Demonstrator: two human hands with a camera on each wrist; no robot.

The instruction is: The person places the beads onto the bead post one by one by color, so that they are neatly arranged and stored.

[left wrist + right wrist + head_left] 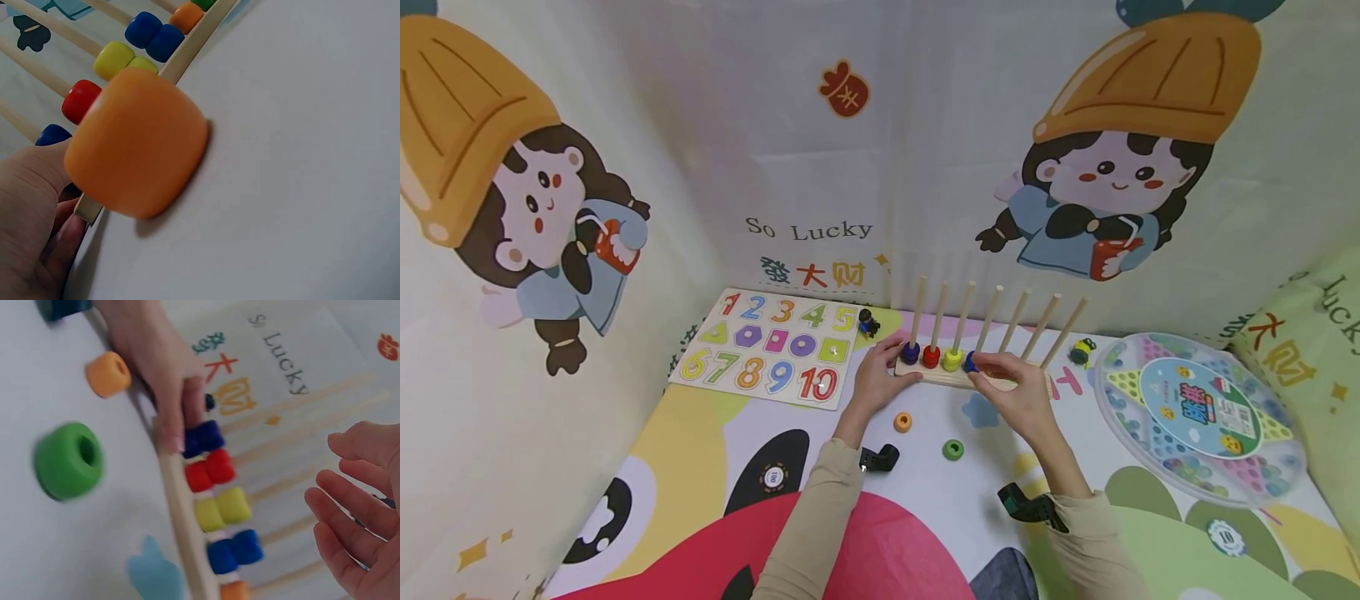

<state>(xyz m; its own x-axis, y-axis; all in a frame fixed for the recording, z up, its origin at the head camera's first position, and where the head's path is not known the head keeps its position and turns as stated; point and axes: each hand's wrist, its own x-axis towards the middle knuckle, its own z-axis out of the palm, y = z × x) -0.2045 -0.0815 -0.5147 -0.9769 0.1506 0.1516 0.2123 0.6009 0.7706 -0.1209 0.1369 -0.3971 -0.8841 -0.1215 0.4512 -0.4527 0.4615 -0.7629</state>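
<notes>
Left hand: your left hand (880,379) rests on the near-left end of the rack (951,377), fingers (172,419) laid along the base edge. You steady the base here; judged, this keeps it from sliding.
Right hand: your right hand (1015,392) sits at the rack's middle, beside the blue bead (972,362). The right wrist view shows its fingers (350,512) loosely spread, holding nothing.
Rack: a wooden base with seven upright pegs, standing on the counter (940,483) near the back wall.
Beads on pegs: dark blue (911,353), red (932,357), yellow (952,359), then the blue bead, one stack per peg from the left. The wrist views show two beads per stack.
Loose rings: an orange ring (902,422) and a green ring (953,450) lie on the counter just in front of the rack, within reach of both hands.
Number board: the puzzle (771,348) at left shows numerals 1 to 10 and a row of shapes.
Wall text: "So Lucky" (808,229), with Chinese characters below it.
Round box: the marble game (1198,417) at right carries a label; its writing is too small to read.
Discs: a disc (772,477) reads "100"; another (1225,537) reads "10".
</notes>
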